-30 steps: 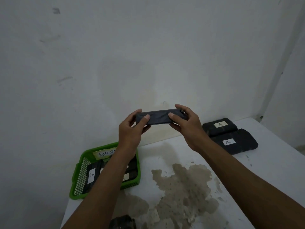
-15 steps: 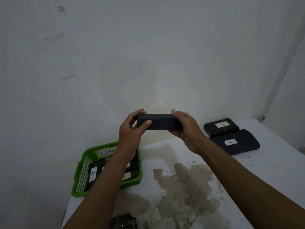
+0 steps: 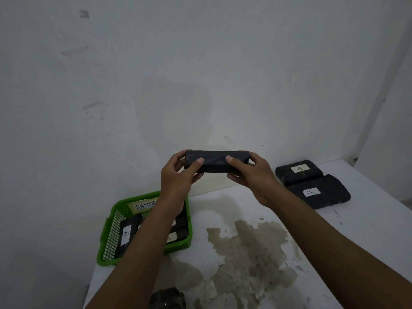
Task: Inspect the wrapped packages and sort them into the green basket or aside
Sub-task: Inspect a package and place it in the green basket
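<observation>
Pkg (image 3: 217, 161) now broad-side up, both hands (image 3: 178, 177) (image 3: 253, 177) gripping ends, mid-air.

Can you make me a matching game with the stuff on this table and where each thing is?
Things:
1. held package
2. green basket
3. two labelled packages
4. brown stain

Places:
a. table's left edge
b. far right, by the wall
c. up in both hands
d. middle of the tabletop

Pairs: 1-c, 2-a, 3-b, 4-d

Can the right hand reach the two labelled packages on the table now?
Probably not yet: the right hand grips the black package, though nothing blocks the way to the two labelled packages.
</observation>
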Tool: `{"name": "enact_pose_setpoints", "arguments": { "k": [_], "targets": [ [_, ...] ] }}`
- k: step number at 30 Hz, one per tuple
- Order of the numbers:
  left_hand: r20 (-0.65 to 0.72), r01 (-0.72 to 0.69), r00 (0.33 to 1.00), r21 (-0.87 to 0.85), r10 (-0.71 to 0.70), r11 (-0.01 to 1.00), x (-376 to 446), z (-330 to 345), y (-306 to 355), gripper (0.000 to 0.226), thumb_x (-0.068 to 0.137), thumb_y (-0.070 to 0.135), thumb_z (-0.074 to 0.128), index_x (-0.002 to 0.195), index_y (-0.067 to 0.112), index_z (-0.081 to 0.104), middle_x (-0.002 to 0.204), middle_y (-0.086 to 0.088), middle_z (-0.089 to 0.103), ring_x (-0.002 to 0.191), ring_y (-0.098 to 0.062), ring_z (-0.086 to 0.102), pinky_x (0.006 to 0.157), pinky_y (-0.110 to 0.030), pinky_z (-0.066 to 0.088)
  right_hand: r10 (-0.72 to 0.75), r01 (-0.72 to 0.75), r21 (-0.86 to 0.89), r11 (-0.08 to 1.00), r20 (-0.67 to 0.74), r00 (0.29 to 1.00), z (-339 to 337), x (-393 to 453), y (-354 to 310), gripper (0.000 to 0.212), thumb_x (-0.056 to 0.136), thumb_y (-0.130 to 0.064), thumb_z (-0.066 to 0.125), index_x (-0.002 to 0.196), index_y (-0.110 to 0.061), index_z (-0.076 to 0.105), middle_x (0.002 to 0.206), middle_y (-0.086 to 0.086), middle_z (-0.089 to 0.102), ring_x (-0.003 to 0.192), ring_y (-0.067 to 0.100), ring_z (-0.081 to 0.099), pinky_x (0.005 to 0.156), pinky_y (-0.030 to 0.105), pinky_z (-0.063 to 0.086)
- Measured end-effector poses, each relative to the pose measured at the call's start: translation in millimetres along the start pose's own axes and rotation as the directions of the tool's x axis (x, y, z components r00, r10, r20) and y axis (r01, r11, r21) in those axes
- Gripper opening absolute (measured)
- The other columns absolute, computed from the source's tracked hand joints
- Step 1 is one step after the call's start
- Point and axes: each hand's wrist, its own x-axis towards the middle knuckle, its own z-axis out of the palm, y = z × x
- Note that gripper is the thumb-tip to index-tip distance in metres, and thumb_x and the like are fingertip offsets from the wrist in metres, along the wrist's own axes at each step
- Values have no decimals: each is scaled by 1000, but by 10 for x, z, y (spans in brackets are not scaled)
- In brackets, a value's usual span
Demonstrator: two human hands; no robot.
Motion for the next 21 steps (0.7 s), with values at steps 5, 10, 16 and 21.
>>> {"name": "enact_pose_setpoints", "arguments": {
  "k": [5, 10, 16, 21],
  "targets": [
    [-16, 8, 1000, 22, -8, 1000, -33, -13, -88, 37, 86, 8, 75, 121, 9, 63, 124, -13, 64, 107, -25, 69, 82, -35, 61, -39, 39, 8, 999, -17, 999, 3, -36, 65, 27, 84, -15, 78, 104, -17, 60, 112, 7, 63, 102, 24, 70, 80, 30, 62],
    [12, 12, 1000, 10, -12, 1000, -43, -41, -67, 35, 86, 9, 75, 119, 14, 64, 123, -13, 64, 108, -25, 68, 83, -34, 61, -35, 35, 19, 999, -8, 999, -15, -27, 82, 38, 83, -18, 80, 116, -11, 61, 120, 15, 63, 106, 26, 69, 84, 35, 62],
    [28, -22, 999, -3, 22, 1000, -70, -22, -81, 36, 89, 5, 71, 122, 14, 61, 124, -8, 63, 105, -18, 68, 87, -33, 60, -80, 82, 38, 996, -46, 996, 9, -23, 89, 42, 82, -14, 80, 119, -12, 59, 121, 13, 64, 106, 23, 69, 84, 33, 61],
    [82, -74, 994, 80, 68, 994, -63, -39, -105, 44, 90, 7, 69, 128, 25, 55, 128, 5, 63, 116, -14, 63, 100, -37, 53, 65, -66, 40, 997, 26, 998, -3, -42, 88, 59, 87, -29, 76, 138, -17, 49, 130, 9, 57, 113, 22, 64, 91, 43, 59]
  ]
}}
